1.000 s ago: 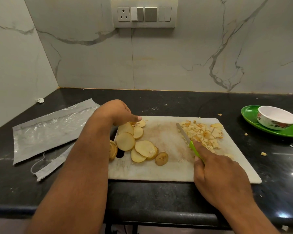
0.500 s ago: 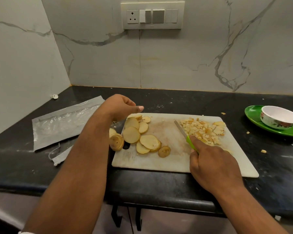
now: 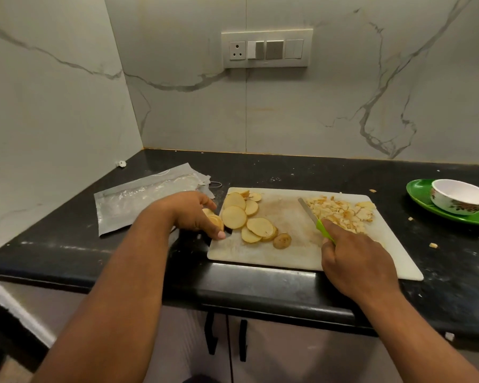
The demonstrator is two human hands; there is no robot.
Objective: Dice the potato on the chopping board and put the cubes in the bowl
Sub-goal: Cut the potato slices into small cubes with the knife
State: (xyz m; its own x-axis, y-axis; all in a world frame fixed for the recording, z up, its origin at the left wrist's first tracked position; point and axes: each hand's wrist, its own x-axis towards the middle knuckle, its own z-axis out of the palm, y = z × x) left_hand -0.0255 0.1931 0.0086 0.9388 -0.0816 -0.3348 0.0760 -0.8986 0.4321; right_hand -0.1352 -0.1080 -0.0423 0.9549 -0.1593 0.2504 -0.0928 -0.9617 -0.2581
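Round potato slices (image 3: 246,219) are lying overlapped on the left part of the white chopping board (image 3: 293,252), a couple sitting off its left edge. Pale potato cubes (image 3: 340,212) are piling up near the board's far right corner. The white floral bowl (image 3: 461,200) is standing upright toward the counter's right edge.

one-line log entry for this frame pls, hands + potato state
left hand: gripping potato slices at board edge | right hand: holding knife beside diced pile | slices uncut | bowl: no cubes visible
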